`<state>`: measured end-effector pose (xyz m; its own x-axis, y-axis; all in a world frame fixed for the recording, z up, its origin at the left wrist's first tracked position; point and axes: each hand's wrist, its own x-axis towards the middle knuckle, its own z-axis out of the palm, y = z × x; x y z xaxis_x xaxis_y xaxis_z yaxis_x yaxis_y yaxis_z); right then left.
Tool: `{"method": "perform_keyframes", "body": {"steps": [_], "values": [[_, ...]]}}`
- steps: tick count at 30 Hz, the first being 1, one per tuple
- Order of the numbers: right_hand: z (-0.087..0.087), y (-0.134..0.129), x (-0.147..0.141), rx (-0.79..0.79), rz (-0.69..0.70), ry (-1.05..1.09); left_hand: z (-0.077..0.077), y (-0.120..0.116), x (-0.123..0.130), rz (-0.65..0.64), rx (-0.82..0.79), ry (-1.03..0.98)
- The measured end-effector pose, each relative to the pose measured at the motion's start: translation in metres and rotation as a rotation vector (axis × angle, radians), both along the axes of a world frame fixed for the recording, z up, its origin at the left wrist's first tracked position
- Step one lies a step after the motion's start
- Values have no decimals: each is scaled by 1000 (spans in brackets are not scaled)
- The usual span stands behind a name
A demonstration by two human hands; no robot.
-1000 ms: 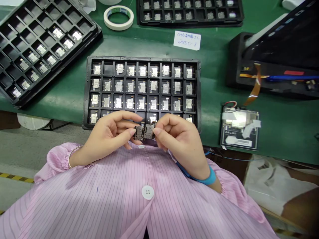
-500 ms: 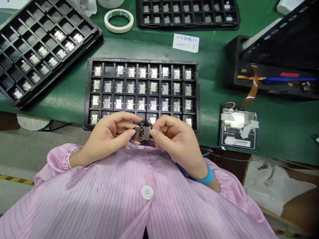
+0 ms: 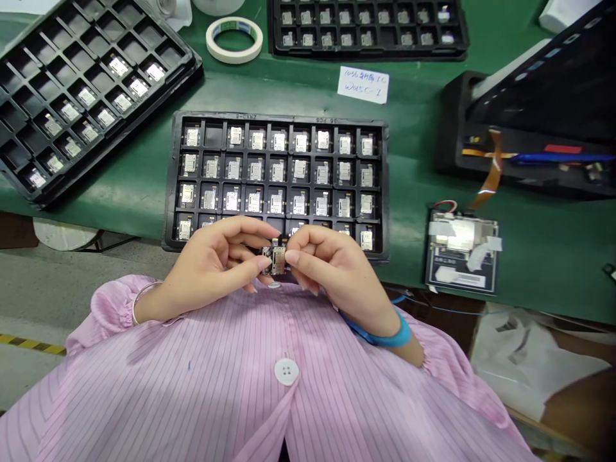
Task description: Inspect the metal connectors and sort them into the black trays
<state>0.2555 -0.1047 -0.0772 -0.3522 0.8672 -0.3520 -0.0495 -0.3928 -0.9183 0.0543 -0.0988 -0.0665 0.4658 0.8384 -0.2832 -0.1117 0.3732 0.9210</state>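
Note:
My left hand and my right hand meet over the front edge of a black compartment tray. Between their fingertips is a small circuit board with silvery metal parts. My left thumb and fingers pinch its left side; my right thumb and forefinger grip the right side. The board looks like two sections side by side, but whether they are joined I cannot tell. Similar small boards lie in most of the tray's pockets. The hands cover part of its front row.
A second compartment tray lies tilted at the left, and a third tray is at the back. A tape roll, a handwritten label, a wired device and a black box also occupy the green table.
The circuit board has turned slightly between my fingers and looks narrower, its surface catching light differently. My hands have come a little closer together. The whole view has shifted slightly.

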Motion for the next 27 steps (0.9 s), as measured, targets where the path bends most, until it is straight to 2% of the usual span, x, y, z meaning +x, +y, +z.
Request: {"method": "perform_keyframes", "body": {"steps": [8, 13, 20, 27], "values": [[-4, 1, 1, -4, 14, 55, -1, 0, 0, -3, 3, 0], [0, 0, -2, 49, -59, -24, -4, 0, 0, -22, 31, 14], [4, -1, -6, 135, -103, -123, -10, -1, 1, -28, 174, 107], [3, -2, -7, 145, -102, -127, -13, -1, 3, -21, 166, 144]]}}
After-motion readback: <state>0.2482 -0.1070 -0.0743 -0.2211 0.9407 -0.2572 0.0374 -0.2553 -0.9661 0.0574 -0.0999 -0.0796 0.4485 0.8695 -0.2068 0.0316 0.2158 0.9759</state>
